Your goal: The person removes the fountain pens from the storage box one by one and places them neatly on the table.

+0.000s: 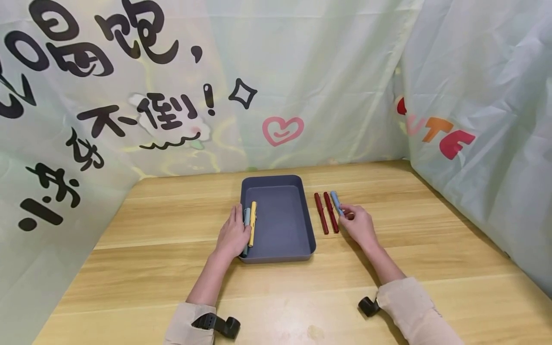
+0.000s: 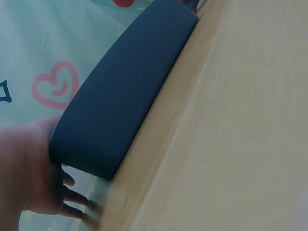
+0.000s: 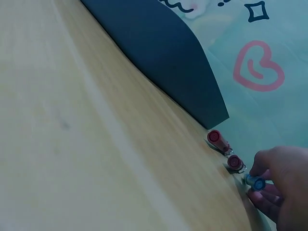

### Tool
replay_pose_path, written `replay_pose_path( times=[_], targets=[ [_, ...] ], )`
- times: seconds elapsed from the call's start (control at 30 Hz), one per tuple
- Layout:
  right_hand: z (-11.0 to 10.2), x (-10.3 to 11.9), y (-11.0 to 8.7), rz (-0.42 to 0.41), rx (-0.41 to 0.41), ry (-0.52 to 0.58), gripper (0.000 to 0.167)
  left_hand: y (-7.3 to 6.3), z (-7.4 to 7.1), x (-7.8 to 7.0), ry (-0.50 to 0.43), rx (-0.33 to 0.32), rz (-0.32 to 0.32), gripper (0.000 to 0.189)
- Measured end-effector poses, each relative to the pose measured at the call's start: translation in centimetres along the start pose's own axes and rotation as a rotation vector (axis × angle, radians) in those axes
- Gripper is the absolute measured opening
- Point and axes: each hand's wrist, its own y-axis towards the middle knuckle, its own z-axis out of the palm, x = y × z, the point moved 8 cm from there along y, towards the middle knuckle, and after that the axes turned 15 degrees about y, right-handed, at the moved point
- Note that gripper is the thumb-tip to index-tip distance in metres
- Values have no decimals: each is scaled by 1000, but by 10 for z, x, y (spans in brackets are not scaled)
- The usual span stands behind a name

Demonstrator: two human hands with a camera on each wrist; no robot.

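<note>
A dark blue-grey tray [image 1: 282, 215] lies on the table. My left hand [image 1: 232, 235] holds its left wall, fingers along the outside and thumb over the rim. Just inside that wall are a yellow pen [image 1: 253, 224] and a blue-grey pen [image 1: 247, 218], the latter partly covered by the thumb. To the right of the tray, my right hand [image 1: 359, 225] pinches a light blue pen [image 1: 334, 198] near its lower part. Next to it lie two dark red pens, the left one [image 1: 321, 213] and the right one [image 1: 330, 212], roughly parallel. The right wrist view shows the light blue pen end-on [image 3: 256, 182] between thumb and fingers.
The wooden table [image 1: 164, 211] reaches back to a printed cloth [image 1: 336, 86] with dark lettering and a pink heart. More cloth [image 1: 487, 96] hangs along the right side. A black wrist camera [image 1: 231, 327] sits at the left sleeve, another [image 1: 368, 306] at the right.
</note>
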Motion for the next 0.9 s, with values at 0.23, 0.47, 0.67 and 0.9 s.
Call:
replay_pose_path(
  times=[0.23, 0.47, 0.67, 0.9],
  targets=[
    [2, 1, -2, -38, -14, -33, 33, 0, 0, -1, 7, -2, 5, 66],
    [0, 3, -2, -47, -28, -43, 32, 0, 0, 0, 7, 7, -5, 66],
    [-2, 2, -2, -27, -32, -49, 32, 0, -1, -1, 9, 3, -1, 66],
    [-3, 3, -3, -24, -42, -55, 32, -1, -1, -1, 15, 5, -6, 66]
  ],
)
